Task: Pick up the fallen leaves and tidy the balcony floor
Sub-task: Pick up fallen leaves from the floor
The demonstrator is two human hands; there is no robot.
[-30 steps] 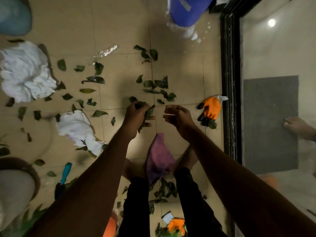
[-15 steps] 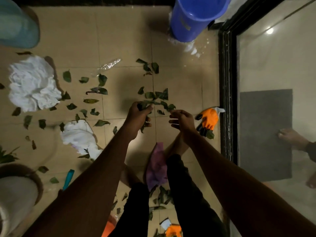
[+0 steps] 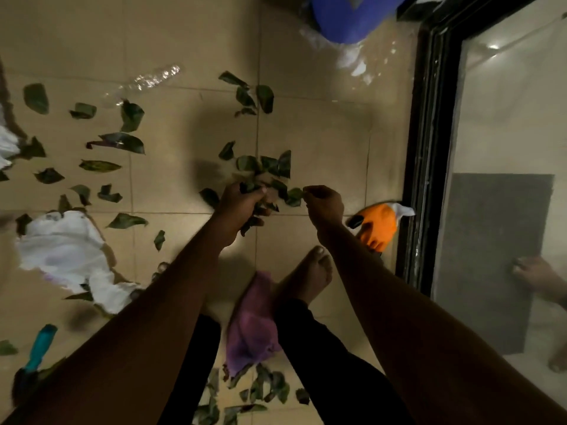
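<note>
Fallen leaves (image 3: pixel 270 391) closest in, a dark little heap on the balcony floor (image 3: pixel 184 50) between the legs, just below a purple cloth (image 3: pixel 251 329). Up past the bare foot (image 3: pixel 310 277) now, to the hands. Left hand (image 3: pixel 242 207) clenched round a bunch (image 3: pixel 262 208) of gathered leaves, tips poking out either side of the fist. Right hand (image 3: pixel 325 204) narrow, fingertips seemingly pinching the edge of a single leaf (image 3: pixel 294 196) low over the tile, just beside the left fist. Orange glove (image 3: pixel 376 228) lying unused to the right, against the black door frame (image 3: pixel 429 148).

Best way through this step, probably: lifting that leaf by its edge, tucking it straight into the left fist, keeping the fist closed so as to spill nothing. Then raking the small cluster (image 3: pixel 270 164) just beyond the knuckles together before pinching, rather than going one by one. Plenty more to fetch after that: loose leaves (image 3: pixel 122 142) scattered off to the left beyond a white rag (image 3: pixel 67 246), a further few (image 3: pixel 254 96) farther out, and a blue bucket (image 3: pixel 346 19) at the far edge, likely the place to dump the lot.

Against half a second ago: right hand then short of that leaf with nothing between the fingers, now forward and onto it. Left fist in much the same spot, same bunch. View dipped and drawn in, bucket pushed up to the top edge, second white rag (image 3: pixel 3 142) on the far left nearly out of sight.
</note>
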